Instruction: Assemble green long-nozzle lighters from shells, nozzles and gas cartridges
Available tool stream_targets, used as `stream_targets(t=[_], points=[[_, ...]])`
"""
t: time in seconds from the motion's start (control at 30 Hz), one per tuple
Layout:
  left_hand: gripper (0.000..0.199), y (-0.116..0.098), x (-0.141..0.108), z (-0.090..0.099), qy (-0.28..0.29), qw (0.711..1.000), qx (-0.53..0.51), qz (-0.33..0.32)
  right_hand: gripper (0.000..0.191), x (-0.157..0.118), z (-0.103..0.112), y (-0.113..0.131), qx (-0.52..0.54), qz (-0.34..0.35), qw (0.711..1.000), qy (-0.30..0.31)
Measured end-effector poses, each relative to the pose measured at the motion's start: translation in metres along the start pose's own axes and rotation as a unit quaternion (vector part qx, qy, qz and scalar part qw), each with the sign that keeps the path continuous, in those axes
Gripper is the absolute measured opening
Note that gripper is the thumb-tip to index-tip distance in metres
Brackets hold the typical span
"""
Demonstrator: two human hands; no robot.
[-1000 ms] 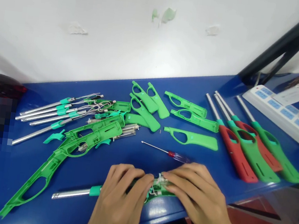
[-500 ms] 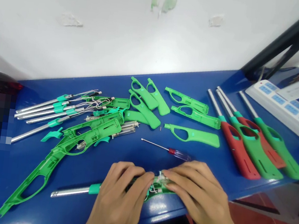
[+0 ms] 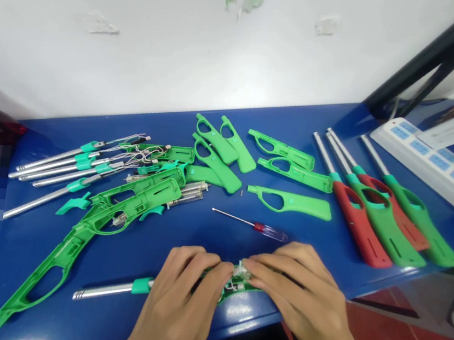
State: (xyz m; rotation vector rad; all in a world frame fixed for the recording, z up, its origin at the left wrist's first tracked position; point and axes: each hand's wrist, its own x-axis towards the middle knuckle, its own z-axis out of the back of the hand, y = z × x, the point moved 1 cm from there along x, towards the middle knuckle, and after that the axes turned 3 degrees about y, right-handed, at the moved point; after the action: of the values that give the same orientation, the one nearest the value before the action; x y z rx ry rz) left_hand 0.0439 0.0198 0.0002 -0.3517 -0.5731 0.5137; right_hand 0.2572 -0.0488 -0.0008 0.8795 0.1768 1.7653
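Close to the table's front edge, an opened green gas lighter (image 3: 112, 291) lies with its metal tube pointing left. My left hand (image 3: 185, 292) is closed over the middle of its handle shell, thumb and fingertips at the inner parts. My right hand (image 3: 298, 292) pinches a clear fuel tank (image 3: 242, 271) at the shell's right part; its fingers hide most of the tank. White wires show between the two hands. Just beyond them lies a screwdriver (image 3: 259, 227) with a clear and red handle, and a tiny screw (image 3: 242, 193) sits past it.
Loose green handle shells (image 3: 289, 202) lie across the table's middle. At left are metal lighter tubes (image 3: 58, 163) with wires, plus open half shells (image 3: 50, 264). Finished-looking red and green lighters (image 3: 363, 225) lie at right, near a white power strip (image 3: 430, 162). A white wall stands behind.
The camera view has shifted slightly. Both hands stay on the lighter, with only small finger movement around the clear tank.
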Motion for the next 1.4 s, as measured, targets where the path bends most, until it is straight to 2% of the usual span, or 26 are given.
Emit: stream_targets(t=[0.2,0.37,0.5,0.7,0.93,1.27,1.4], points=[[0.025,0.000,0.002,0.001,0.007,1.000,-0.001,-0.018,0.028,0.001,0.000,0.001,0.023,-0.001,1.000,-0.003],[0.025,0.000,-0.002,0.002,0.018,1.000,0.005,-0.023,0.032,0.001,0.001,0.004,0.016,0.000,1.000,-0.002],[0.031,0.002,-0.005,0.002,0.028,1.000,0.003,-0.009,0.038,-0.001,0.001,0.005,0.008,-0.002,1.000,0.003],[0.034,0.004,-0.008,0.002,0.014,1.000,0.008,-0.004,0.039,-0.002,-0.003,0.006,0.006,-0.012,1.000,0.002],[0.038,0.005,-0.019,0.004,0.064,0.998,0.029,-0.007,0.037,-0.002,-0.005,0.006,0.002,-0.018,1.000,0.005],[0.032,0.004,-0.016,0.006,0.057,0.998,-0.004,-0.002,0.036,0.001,-0.004,0.006,0.008,-0.020,1.000,0.009],[0.037,0.003,-0.014,0.003,0.028,0.999,0.019,-0.001,0.032,0.003,-0.004,0.005,0.015,-0.026,1.000,-0.004]])
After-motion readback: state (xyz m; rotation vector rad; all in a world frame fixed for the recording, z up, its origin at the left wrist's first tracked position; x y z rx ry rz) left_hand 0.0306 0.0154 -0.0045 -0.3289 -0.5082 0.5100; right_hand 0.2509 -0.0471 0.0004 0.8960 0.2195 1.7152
